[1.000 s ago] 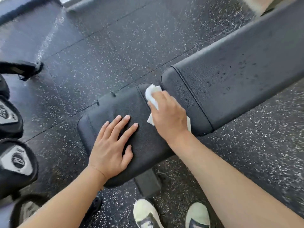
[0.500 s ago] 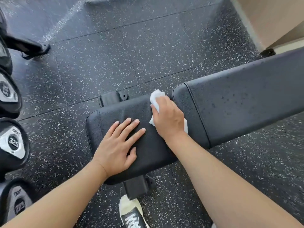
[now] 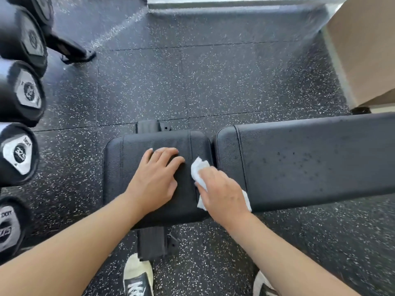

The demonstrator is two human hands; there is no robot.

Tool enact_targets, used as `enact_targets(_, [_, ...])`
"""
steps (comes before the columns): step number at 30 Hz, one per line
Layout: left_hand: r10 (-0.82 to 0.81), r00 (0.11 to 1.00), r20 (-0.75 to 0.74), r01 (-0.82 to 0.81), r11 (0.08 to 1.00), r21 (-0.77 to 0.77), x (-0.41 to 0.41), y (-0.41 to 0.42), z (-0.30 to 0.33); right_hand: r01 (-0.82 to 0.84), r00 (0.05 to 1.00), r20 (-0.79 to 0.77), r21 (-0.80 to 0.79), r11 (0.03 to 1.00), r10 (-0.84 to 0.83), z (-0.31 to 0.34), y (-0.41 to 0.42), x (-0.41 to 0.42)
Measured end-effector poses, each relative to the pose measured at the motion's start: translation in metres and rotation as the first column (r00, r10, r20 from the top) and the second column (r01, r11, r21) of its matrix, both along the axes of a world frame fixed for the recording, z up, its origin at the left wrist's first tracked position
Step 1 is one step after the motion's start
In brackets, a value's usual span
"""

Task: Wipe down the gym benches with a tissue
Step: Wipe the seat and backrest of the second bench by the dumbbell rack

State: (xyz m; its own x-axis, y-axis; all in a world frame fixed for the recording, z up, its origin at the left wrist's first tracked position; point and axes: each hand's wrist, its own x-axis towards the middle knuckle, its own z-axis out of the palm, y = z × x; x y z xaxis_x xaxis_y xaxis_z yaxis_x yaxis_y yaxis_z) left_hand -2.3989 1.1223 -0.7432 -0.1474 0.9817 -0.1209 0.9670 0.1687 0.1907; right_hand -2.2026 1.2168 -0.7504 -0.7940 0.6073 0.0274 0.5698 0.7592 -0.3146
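A black gym bench stands across the view, with a short seat pad (image 3: 128, 167) on the left and a long back pad (image 3: 310, 163) on the right. Small dark droplets speckle the back pad. My left hand (image 3: 156, 182) rests flat on the middle of the seat pad, fingers straight. My right hand (image 3: 222, 193) holds a crumpled white tissue (image 3: 198, 167) down on the seat pad's right edge, beside the gap between the pads. Its fingers curl over the tissue, which sticks out past the fingertips and under the palm.
A row of black dumbbells (image 3: 19, 150) fills the left edge. The bench's black frame (image 3: 150, 242) juts out below the seat, close to my shoes (image 3: 137, 276). Speckled rubber floor (image 3: 192, 82) lies beyond the bench. A tan wall (image 3: 367, 50) rises at the upper right.
My right hand has slid the tissue from the far end of the gap back toward me along the seat pad's right edge. My left hand stays flat on the seat. The view has swung round.
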Motion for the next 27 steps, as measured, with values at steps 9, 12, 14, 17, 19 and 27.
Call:
enact_targets(9, [0.296,0.955,0.008,-0.295,0.950,0.103,0.056,0.088,-0.037,-0.010,0.997,-0.078,0.187,0.982,0.025,-0.025,0.051,0.089])
enact_targets(12, [0.294,0.956,0.010,-0.291,0.940,0.178,0.054,0.086,-0.046,0.084,0.982,-0.183,0.224,0.971,-0.043,-0.033,0.081,0.040])
enact_targets(14, [0.295,0.955,0.000,-0.290,0.936,0.199,0.054,0.087,-0.048,0.190,0.958,-0.251,0.202,0.961,-0.137,-0.036,0.111,-0.005])
enact_targets(17, [0.297,0.955,-0.001,-0.290,0.934,0.207,0.055,0.089,-0.049,0.318,0.934,-0.224,0.163,0.934,-0.279,-0.035,0.152,-0.058])
enact_targets(19, [0.298,0.954,-0.011,-0.290,0.935,0.206,0.054,0.089,-0.048,0.325,0.936,-0.189,0.135,0.936,-0.297,-0.036,0.161,-0.073])
enact_targets(27, [0.301,0.954,-0.013,-0.291,0.934,0.207,0.054,0.090,-0.048,-0.046,0.947,-0.312,0.113,0.993,0.079,-0.039,0.073,0.044])
